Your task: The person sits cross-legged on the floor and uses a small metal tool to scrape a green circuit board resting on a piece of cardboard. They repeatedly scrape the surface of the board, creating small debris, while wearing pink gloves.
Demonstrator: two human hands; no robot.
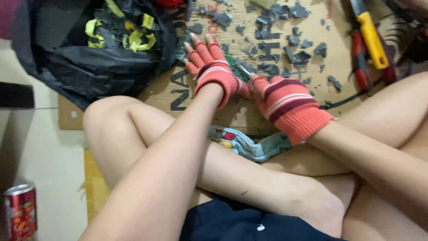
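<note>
Left hand [209,71] on circuit board [234,67]; debris [276,44] beyond.

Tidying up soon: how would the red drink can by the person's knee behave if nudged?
The red drink can stands upright on smooth floor, so it would probably slide or tip. Being round, it would likely roll once down. Whether it is full cannot be told.

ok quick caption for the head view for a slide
Gloved left hand presses a green circuit board on cardboard; right hand works beside it.
</note>
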